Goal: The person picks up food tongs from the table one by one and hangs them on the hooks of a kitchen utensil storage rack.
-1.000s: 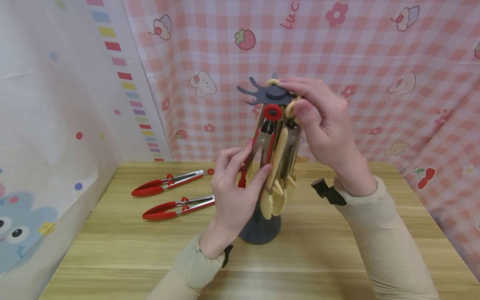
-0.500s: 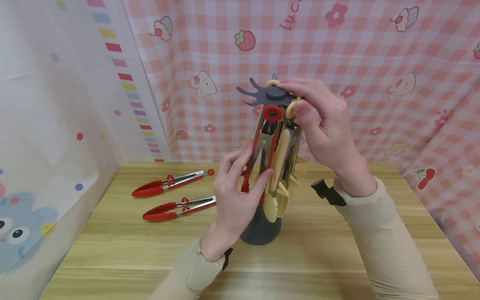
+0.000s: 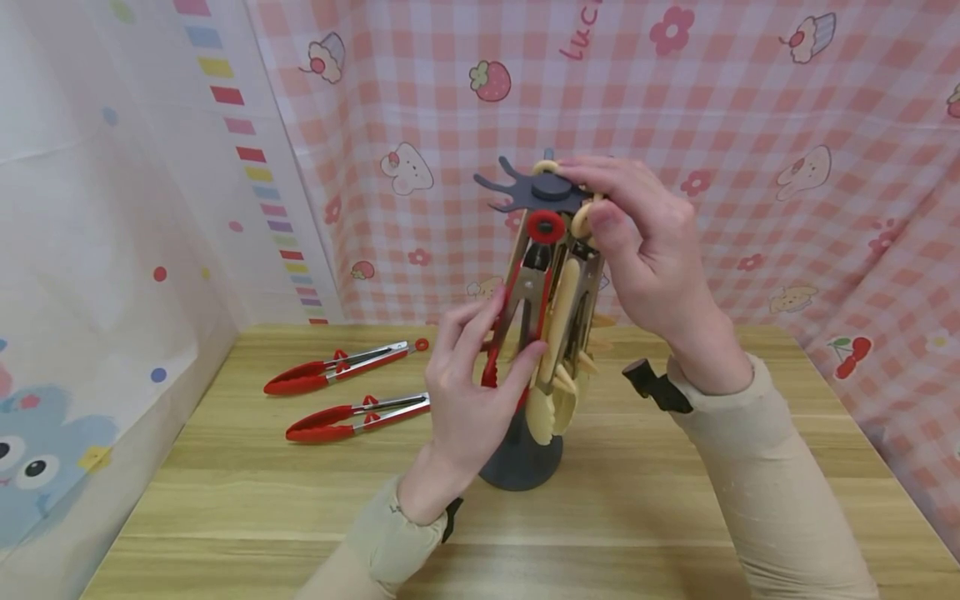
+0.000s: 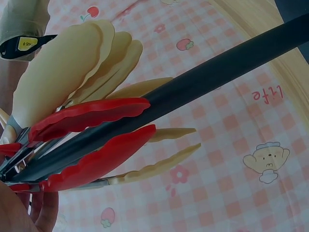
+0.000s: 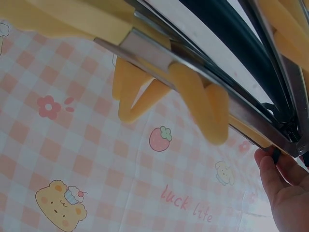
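A dark grey rack with a hooked top [image 3: 551,187] bears red tongs [image 3: 532,283] at its front and several cream tongs [image 3: 567,308] beside and behind them. The red ring [image 3: 546,227] of the front tongs sits around a hook. My left hand [image 3: 480,408] grips these tongs by the sides, thumb on the right and fingers on the left. In the left wrist view their red heads [image 4: 101,159] stand apart, on either side of the dark pole [image 4: 217,67]. My right hand [image 3: 660,258] holds the rack's top, its thumb against a cream ring [image 3: 582,221].
Two more red tongs, an upper pair [image 3: 337,367] and a lower pair [image 3: 352,418], lie on the wooden table [image 3: 262,517] to the left. The rack's round base [image 3: 522,465] stands on the table. Behind hangs a pink checked curtain [image 3: 420,108].
The lower part of the front red tongs and the neighbouring cream tongs shifted slightly right, with my left hand, between the first two frames. Since then almost nothing has moved. My right hand stays in place.
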